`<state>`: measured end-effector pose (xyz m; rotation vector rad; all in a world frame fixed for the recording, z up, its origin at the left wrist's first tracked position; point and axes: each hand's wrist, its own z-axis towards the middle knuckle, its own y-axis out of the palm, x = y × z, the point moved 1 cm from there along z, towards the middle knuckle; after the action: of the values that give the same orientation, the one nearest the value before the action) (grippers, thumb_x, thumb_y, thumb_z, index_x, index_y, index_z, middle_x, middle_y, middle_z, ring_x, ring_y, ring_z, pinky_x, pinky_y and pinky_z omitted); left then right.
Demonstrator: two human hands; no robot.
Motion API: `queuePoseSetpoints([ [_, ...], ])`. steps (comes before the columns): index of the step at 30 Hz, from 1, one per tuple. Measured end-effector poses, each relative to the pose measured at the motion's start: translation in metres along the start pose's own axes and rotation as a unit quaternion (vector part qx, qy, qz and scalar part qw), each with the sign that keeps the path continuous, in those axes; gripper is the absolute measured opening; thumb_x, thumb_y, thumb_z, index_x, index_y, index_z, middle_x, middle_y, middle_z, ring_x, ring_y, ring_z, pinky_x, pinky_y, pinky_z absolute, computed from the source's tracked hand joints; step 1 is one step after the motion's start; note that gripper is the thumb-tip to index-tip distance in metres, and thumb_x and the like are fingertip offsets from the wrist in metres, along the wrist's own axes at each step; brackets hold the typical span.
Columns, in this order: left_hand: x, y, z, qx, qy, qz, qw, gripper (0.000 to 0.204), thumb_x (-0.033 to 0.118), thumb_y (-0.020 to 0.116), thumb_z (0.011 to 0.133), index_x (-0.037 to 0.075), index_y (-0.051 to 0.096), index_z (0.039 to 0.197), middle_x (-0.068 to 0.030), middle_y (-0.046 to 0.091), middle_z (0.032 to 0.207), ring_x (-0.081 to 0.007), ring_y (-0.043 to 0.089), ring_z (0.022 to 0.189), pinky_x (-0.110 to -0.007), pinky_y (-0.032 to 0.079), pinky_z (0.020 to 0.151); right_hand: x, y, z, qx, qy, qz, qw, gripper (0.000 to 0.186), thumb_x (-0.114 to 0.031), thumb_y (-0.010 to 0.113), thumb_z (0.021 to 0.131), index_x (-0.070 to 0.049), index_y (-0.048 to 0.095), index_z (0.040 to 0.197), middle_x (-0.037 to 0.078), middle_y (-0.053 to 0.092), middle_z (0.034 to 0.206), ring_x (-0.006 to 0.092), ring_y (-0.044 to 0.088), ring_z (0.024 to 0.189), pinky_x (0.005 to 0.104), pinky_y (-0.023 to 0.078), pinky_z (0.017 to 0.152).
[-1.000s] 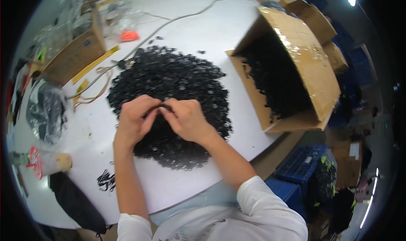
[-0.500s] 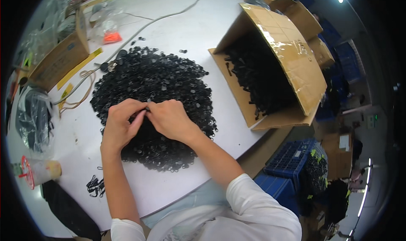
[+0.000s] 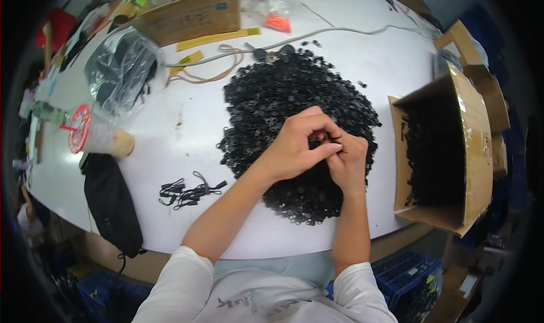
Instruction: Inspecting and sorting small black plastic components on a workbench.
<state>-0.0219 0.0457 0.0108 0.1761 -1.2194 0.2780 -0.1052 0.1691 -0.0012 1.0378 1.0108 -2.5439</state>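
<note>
Both hands are together above a wide heap of small black plastic pieces [image 3: 272, 96], many with ring-like ends. My left hand [image 3: 300, 144] is closed in a pinch, thumb and forefinger pointing to the right. My right hand [image 3: 349, 158] meets it there, its fingers also pressed together. Something small and dark shows between the fingertips, but the fingers hide most of it. Left of the heap lies a small group of black looped cord pulls [image 3: 190, 194], apart from both hands.
At right an open cardboard box [image 3: 476, 147] lies on its side with dark pieces inside. A lidded drink cup [image 3: 107, 136], a black pouch [image 3: 113, 201] and a clear plastic bag [image 3: 122, 73] are at left. A grey cable [image 3: 340, 31] crosses behind the heap.
The view has swung left, so the heap and box appear further right and the cord pulls show fully. My hands stay joined over the heap, the right one now turned more upright.
</note>
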Motion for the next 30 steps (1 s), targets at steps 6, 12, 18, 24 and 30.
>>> queuePoseSetpoints([
  [6,-0.009,-0.015,-0.005,0.153,0.066,0.122,0.978,0.012,-0.001,0.073,0.073,0.004,0.065,0.08,-0.0033,0.05,0.072,-0.0116,0.05,0.069,-0.026,0.04,0.06,-0.006,0.005,-0.002,-0.084,0.156,0.212,0.961,0.025,-0.008,0.058,0.09,-0.001,0.058,0.066,-0.002,0.05,0.047,0.0049,0.043,0.038,0.0219,0.031,0.04],
  [12,-0.01,-0.03,0.005,0.004,0.185,0.244,0.952,0.014,0.012,0.066,0.08,0.005,0.056,0.074,-0.0101,0.054,0.071,-0.0297,0.056,0.071,-0.039,0.045,0.064,-0.007,-0.003,0.003,-0.065,0.053,0.03,0.996,0.017,-0.007,0.062,0.085,-0.001,0.059,0.07,0.004,0.049,0.05,0.0101,0.047,0.041,0.0261,0.033,0.042],
  [18,-0.007,-0.038,0.002,-0.129,0.08,0.181,0.972,0.023,0.013,0.063,0.087,0.001,0.053,0.071,-0.0178,0.051,0.062,-0.0356,0.051,0.056,-0.04,0.039,0.051,-0.009,-0.016,0.004,-0.15,-0.028,0.048,0.987,0.017,-0.007,0.065,0.079,-0.001,0.057,0.066,0.01,0.046,0.052,0.0211,0.043,0.042,0.0318,0.032,0.043],
  [24,-0.005,-0.027,-0.001,-0.142,0.123,0.195,0.963,0.024,0.007,0.062,0.087,-0.001,0.053,0.067,-0.0133,0.052,0.059,-0.0271,0.052,0.05,-0.035,0.04,0.049,-0.005,-0.063,-0.035,-0.129,0.062,0.056,0.988,0.018,-0.012,0.061,0.087,-0.001,0.062,0.073,0.009,0.054,0.056,0.0194,0.05,0.046,0.0311,0.039,0.045],
  [30,0.015,-0.063,-0.011,0.159,0.136,0.006,0.978,0.019,0.009,0.052,0.093,-0.003,0.064,0.084,-0.005,0.062,0.065,-0.0091,0.055,0.052,-0.022,0.045,0.049,0.072,-0.12,-0.08,0.497,0.33,0.298,0.746,0.064,-0.049,0.044,0.098,-0.002,0.034,0.14,0.014,0.064,0.084,0.0095,0.045,0.052,0.0193,0.035,0.049],
])
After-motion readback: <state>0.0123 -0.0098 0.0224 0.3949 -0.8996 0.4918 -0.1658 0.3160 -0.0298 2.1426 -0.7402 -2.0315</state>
